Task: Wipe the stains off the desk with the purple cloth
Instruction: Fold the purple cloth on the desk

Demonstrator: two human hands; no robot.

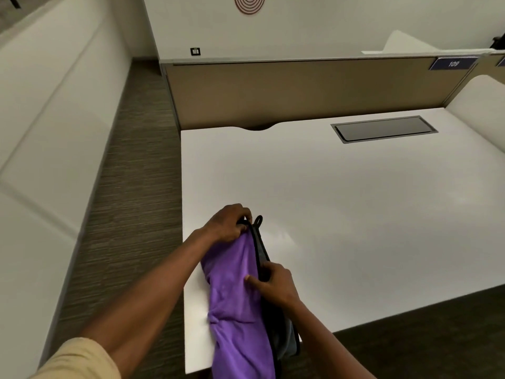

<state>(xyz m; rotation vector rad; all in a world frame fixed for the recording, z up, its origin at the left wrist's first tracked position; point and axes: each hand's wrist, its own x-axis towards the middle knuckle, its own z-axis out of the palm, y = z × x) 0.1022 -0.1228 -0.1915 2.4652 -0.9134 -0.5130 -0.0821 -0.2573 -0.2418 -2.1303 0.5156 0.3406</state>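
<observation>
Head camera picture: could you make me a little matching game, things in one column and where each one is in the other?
Things:
1. purple cloth
2. grey cable hatch
3. number sign 109
4. left hand

Places:
A. on the partition, far right
B. near left corner of the desk, hanging over its edge
C. gripping the cloth's far end
D. set into the desk top, far right

Pairs: 1-B, 2-D, 3-A, 4-C

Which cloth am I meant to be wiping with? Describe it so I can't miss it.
Start at the white desk and go to its near left corner. The purple cloth hangs over that edge, gripped by the left hand and right hand. Nothing else here is purple with black trim.
</observation>
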